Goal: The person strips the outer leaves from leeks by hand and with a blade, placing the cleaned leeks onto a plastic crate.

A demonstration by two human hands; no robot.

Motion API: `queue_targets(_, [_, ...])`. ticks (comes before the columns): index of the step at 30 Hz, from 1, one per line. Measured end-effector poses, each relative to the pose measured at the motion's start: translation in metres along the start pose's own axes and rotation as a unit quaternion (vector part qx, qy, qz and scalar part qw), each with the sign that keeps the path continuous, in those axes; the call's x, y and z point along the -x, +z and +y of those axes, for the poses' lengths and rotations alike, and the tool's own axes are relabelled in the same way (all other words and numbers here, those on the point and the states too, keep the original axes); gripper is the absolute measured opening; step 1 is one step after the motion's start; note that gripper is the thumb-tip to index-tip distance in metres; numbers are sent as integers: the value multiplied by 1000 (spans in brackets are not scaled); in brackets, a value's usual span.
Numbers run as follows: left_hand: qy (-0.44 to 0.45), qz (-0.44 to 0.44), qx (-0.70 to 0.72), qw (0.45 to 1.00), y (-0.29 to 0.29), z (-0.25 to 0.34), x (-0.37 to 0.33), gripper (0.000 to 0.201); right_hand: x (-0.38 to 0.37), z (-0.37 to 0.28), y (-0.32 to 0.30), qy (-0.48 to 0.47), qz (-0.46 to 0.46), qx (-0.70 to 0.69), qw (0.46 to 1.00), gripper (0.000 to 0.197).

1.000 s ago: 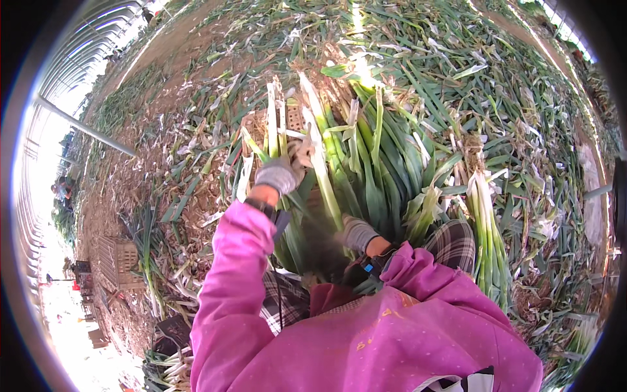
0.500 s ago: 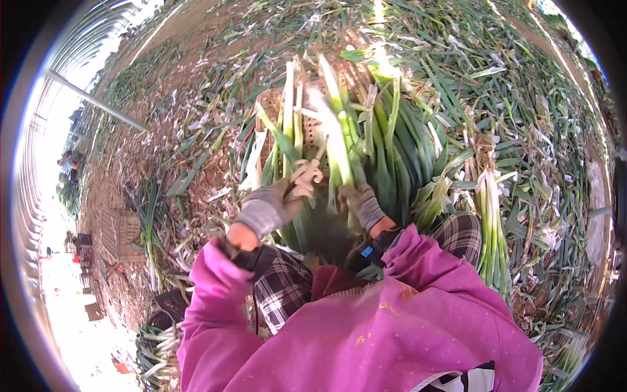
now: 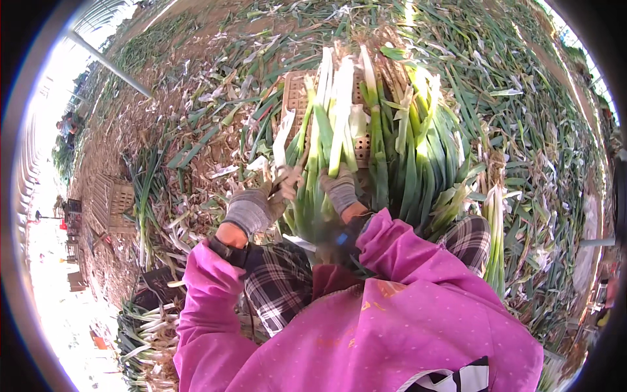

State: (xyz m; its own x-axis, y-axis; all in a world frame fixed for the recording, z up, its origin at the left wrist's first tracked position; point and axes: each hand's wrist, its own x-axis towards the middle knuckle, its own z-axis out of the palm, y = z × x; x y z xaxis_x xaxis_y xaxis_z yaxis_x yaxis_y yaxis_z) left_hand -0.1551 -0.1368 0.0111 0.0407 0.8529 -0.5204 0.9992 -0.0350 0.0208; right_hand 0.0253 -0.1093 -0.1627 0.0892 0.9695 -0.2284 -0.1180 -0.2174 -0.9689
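Note:
My right hand [image 3: 340,191], in a grey knit glove, is closed around the lower part of some large green onions [image 3: 341,104] with long white stalks pointing away from me. Left of it, my gloved left hand [image 3: 254,208] is closed on a pale beige bunch of strands [image 3: 289,182], whose exact kind I cannot make out. Beneath the stalks lies a tan perforated plastic crate [image 3: 296,98], partly covered. A thick pile of green onions [image 3: 418,163] rests just right of my right hand, white ends away from me. Leaves between my knees are blurred.
Cut leaves and peelings litter the ground [image 3: 215,150]. Another bundle of green onions [image 3: 494,242] lies beyond my right knee. At left stand a tan crate [image 3: 121,204] and a dark crate [image 3: 157,287], with more onions [image 3: 150,340] at lower left. A metal pole [image 3: 111,63] slants at upper left.
My right hand has moved left, closer to my left hand, bringing the blurred stalks to the left group. More of the crate shows between them and the right pile. The view has shifted slightly.

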Motion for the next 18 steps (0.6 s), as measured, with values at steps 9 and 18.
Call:
queue_targets(9, [106,83,8,991,0,4,-56,47,-45,71,-2,41,99,183,977,40])
queue_targets(18, [144,0,-20,989,-17,13,-13,50,-7,-7,-53,85,45,-143,985,37])
